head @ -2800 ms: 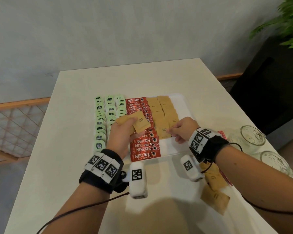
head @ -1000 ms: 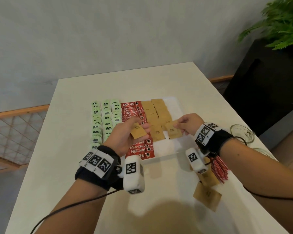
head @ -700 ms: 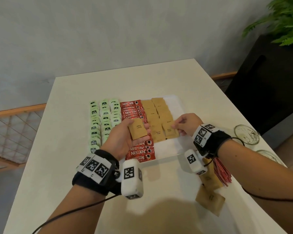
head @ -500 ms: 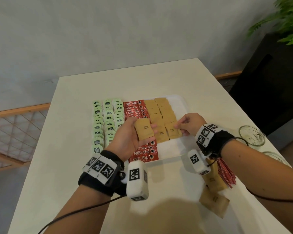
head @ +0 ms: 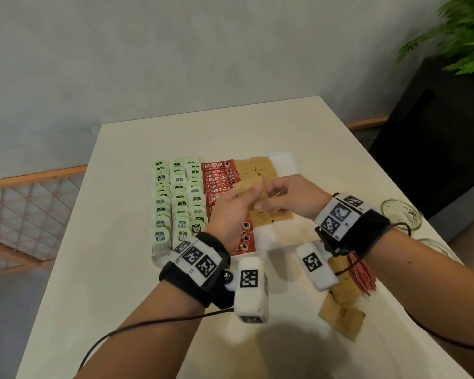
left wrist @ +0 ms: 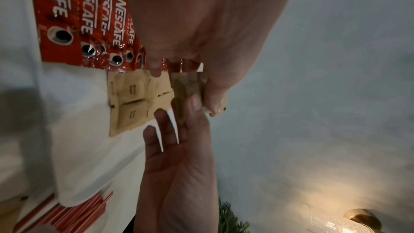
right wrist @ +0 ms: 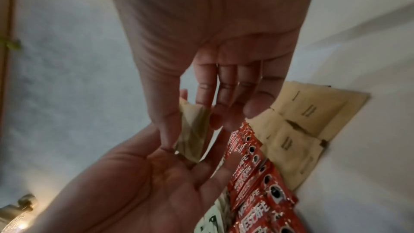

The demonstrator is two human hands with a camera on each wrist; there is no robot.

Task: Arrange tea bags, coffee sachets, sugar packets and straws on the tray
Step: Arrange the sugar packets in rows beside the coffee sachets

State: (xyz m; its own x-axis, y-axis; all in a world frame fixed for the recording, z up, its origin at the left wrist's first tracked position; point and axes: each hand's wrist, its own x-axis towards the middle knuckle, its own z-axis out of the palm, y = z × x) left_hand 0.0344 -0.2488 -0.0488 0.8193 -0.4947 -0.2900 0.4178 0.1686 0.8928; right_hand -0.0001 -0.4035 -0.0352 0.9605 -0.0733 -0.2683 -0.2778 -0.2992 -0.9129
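A white tray [head: 285, 162] holds rows of green tea bags [head: 178, 203], red coffee sachets [head: 219, 176] and brown sugar packets [head: 260, 168]. Above the tray's middle, my left hand [head: 253, 192] grips a brown sugar packet [left wrist: 188, 91] between thumb and fingers. My right hand [head: 263, 199] meets it from the right. The right thumb and forefinger pinch the same packet [right wrist: 192, 130]. How many packets the left hand holds is hidden. Red straws [head: 361, 272] and loose sugar packets [head: 342, 315] lie on the table under my right wrist.
Two glasses [head: 400, 217] stand near the table's right edge. A dark cabinet with a plant [head: 460, 34] is at the far right, a wooden railing [head: 25, 198] beyond the left edge. The tray's near right part [head: 279, 236] is bare white.
My right hand has left the sugar row on the tray, moved left and up, and taken hold of the packet in my left hand. The left hand has shifted slightly right.
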